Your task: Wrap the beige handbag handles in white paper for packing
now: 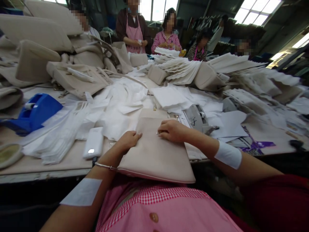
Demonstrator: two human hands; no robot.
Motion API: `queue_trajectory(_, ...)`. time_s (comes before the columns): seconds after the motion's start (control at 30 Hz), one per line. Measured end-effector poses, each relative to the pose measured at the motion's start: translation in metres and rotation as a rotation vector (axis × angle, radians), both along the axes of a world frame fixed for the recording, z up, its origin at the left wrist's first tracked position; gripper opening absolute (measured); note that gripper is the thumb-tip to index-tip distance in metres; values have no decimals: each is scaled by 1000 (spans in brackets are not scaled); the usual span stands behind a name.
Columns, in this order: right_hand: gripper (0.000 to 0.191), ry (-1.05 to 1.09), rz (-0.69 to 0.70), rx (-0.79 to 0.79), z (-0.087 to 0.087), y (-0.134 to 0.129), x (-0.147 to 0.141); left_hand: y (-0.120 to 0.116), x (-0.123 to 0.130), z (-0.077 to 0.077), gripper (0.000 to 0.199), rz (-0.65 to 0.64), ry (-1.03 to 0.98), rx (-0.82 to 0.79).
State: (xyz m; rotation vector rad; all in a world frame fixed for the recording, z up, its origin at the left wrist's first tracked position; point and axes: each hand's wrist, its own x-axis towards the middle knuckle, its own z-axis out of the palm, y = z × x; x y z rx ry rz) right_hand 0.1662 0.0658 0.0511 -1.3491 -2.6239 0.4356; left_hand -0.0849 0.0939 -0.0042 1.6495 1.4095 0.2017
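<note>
A flat beige leather-like bag lies over the table's front edge, its near end above my lap. My left hand grips the bag's left edge, thumb on top and the other fingers curled. On the bag's upper face, my right hand is closed in a pinch at a small shiny metal piece; whether that piece is fixed to the bag cannot be made out. Beyond the bag's far end are a small brass-coloured fitting and loose white sheets.
A blue tape dispenser stands at left, near folded white strips and a white power bank with a cable. A grey dispenser sits right of the bag. Beige bags are piled behind. Several people work across the table.
</note>
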Motion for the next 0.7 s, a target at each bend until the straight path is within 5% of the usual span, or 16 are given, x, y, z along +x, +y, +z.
queue_trajectory(0.23, 26, -362, -26, 85, -10, -26, -23, -1, 1, 0, 44, 7, -1, 7)
queue_trajectory(0.37, 21, -293, -38, 89, -17, -19, -26, -6, 1, 1, 45, 30, -17, 4)
queue_trajectory(0.57, 23, 426, -763, 195, -15, -17, 32, -3, 1, 4, 44, 44, -5, 2)
queue_trajectory(0.7, 22, 445, -877, 59, -29, -91, 79, 4, -2, 0, 45, -34, 70, 72)
